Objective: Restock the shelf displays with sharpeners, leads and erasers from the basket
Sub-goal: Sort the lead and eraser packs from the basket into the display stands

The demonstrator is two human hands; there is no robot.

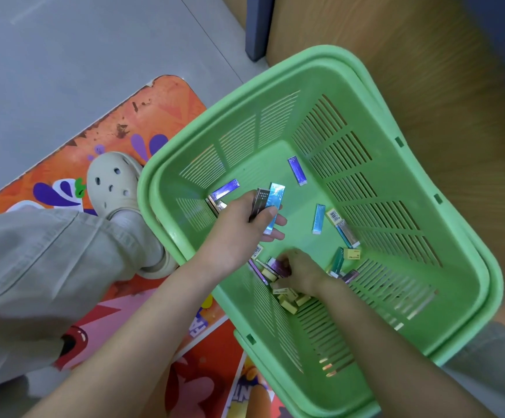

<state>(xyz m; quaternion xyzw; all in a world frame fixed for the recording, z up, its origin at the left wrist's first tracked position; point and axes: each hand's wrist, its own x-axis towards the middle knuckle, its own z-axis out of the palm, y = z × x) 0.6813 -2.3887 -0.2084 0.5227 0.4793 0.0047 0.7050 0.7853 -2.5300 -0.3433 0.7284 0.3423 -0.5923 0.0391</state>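
Both hands reach into the green basket, which stands on the floor beside an orange printed mat. The left hand curls its fingers around a small stack of lead cases above the basket's middle. The right hand pinches a purple lead case at the near left wall, just above a heap of yellow erasers. More loose lead cases lie scattered across the basket's bottom.

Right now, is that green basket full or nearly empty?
Nearly empty: much of the basket's floor shows bare, with only scattered lead packs and a few yellow erasers lying on it.
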